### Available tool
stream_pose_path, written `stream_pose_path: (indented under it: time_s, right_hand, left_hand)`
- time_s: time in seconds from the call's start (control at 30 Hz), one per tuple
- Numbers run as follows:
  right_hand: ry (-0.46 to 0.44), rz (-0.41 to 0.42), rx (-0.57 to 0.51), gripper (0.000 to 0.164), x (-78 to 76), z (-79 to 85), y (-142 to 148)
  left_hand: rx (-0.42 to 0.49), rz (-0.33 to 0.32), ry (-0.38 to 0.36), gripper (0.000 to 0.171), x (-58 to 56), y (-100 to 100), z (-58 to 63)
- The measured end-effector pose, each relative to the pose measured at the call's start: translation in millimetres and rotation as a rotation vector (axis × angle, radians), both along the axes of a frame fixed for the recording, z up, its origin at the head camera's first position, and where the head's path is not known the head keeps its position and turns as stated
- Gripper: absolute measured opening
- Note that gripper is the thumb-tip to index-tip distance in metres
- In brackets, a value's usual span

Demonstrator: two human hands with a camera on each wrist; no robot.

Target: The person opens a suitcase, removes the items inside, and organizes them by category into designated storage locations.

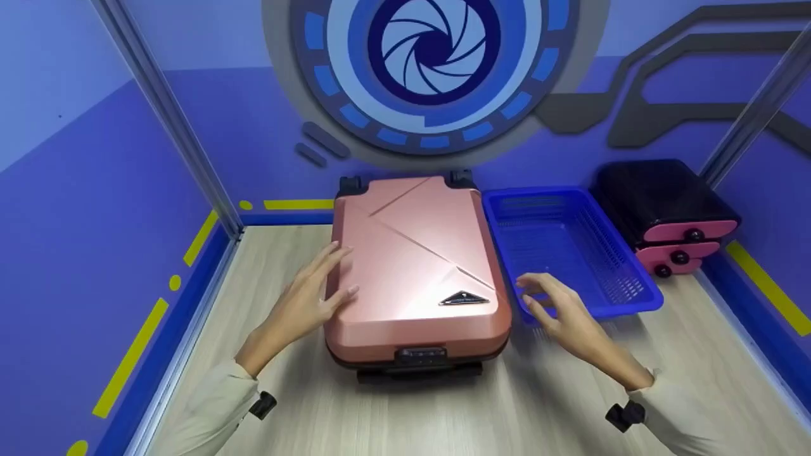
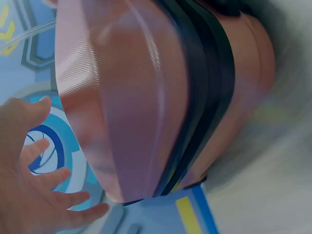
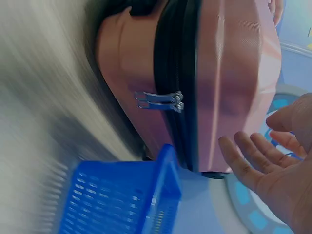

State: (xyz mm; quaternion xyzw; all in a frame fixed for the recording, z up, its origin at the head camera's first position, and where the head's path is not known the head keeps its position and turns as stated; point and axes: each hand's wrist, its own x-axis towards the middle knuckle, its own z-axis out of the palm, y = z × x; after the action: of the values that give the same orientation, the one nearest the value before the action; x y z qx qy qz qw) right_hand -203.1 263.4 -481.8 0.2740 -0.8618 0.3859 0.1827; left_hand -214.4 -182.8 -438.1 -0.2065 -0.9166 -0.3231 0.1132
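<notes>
A pink hard-shell suitcase (image 1: 412, 253) lies flat in the middle of the table, its wheels toward the back wall. Its combination lock (image 1: 421, 355) faces the front, and two zipper pulls (image 3: 160, 100) show on its right side in the right wrist view. My left hand (image 1: 310, 291), fingers spread, is at the suitcase's left edge and overlaps it in the head view. To the right of the suitcase, my right hand (image 1: 562, 311) hovers by the near left rim of a blue basket (image 1: 646, 304), fingers loosely bent and holding nothing.
Behind the basket's right side stands a black and pink case (image 1: 665, 196) with round black knobs. Blue printed walls (image 1: 247, 126) enclose the wooden table (image 1: 272, 411) at the back and on both sides.
</notes>
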Motion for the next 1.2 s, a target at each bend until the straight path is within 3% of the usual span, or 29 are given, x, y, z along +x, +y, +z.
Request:
stream_pose_path:
  time_s: [0.13,0.33,0.57,0.77,0.9,0.97,1.07,1.2]
  right_hand:
    - [-0.091,-0.031,-0.008,0.030,5.4,-9.2,-0.4]
    - [-0.176,0.003,-0.002,0.029,11.2,-20.6,-3.5]
    - [-0.170,0.031,0.008,0.029,12.0,-36.2,-8.9]
    - [-0.148,0.016,-0.027,0.034,14.8,-48.5,-11.7]
    - [-0.186,-0.017,-0.044,0.032,15.7,-53.8,-13.6]
    - [-0.206,-0.039,-0.052,0.031,15.9,-55.9,-14.6]
    - [-0.258,-0.060,-0.081,0.030,15.9,-58.6,-15.3]
    - [-0.386,-0.064,-0.158,0.022,16.2,-60.4,-14.4]
  left_hand:
    - [0.099,0.015,-0.118,0.074,-4.1,-2.9,-2.3]
    - [0.234,0.041,-0.302,0.078,-8.7,-9.5,-4.6]
    - [0.474,0.055,-0.524,0.073,-11.1,-15.7,4.2]
    - [0.519,0.053,-0.572,0.073,-6.3,-14.1,5.3]
    - [0.518,0.055,-0.577,0.076,-1.6,-8.7,6.2]
    - [0.469,0.046,-0.564,0.079,0.1,-6.9,8.2]
    - [0.337,0.003,-0.519,0.089,4.1,-3.4,11.7]
    - [0.125,-0.081,-0.381,0.095,13.2,6.4,13.0]
